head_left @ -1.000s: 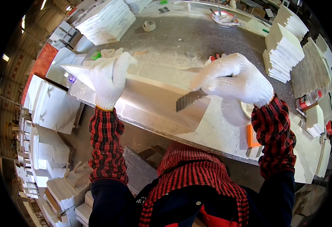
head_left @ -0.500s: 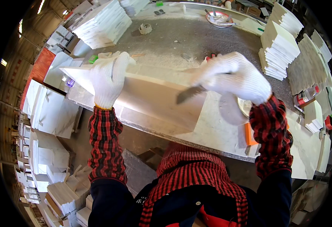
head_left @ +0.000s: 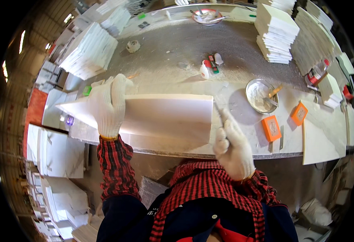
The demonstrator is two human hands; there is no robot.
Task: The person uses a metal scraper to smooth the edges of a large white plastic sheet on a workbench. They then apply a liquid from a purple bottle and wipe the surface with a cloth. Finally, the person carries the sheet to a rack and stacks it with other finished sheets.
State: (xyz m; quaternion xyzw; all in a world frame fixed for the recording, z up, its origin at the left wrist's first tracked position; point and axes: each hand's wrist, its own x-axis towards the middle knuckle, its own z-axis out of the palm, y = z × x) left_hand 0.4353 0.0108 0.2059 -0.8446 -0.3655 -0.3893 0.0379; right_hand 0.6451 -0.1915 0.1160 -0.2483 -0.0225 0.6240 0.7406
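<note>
At nine o'clock from the picture's middle, the left hand [head_left: 109, 105], in a white knitted glove, lies over the top edge of a long white stone slab [head_left: 161, 117], fingers curled over the far side and gripping it. That slab stands tilted on its long edge on the grey dust-covered workbench [head_left: 193, 44], running from about nine o'clock to the centre, its right end square and just beside the right hand. The right hand [head_left: 233, 147], gloved likewise, sits at about five o'clock from the slab's right end; its fingers are closed around a thin dark blade-like tool [head_left: 218, 112] that points up toward twelve o'clock and meets the slab's right corner. Both forearms wear red-and-black checked sleeves.

Outward at three o'clock from the right hand lie two orange rectangular blocks [head_left: 271, 128], and above them a round metal bowl [head_left: 261, 95] of pale paste with a stick in it. At twelve o'clock from the slab lie a small white bottle with a red cap [head_left: 205, 69] and a roll of tape [head_left: 133, 46]. Stacks of white square tiles [head_left: 276, 32] stand at one o'clock, another stack of white tiles [head_left: 89, 50] at eleven o'clock. A second metal dish [head_left: 206, 16] sits at the bench's far edge. More white slabs [head_left: 60, 151] lean below the bench at eight o'clock.
</note>
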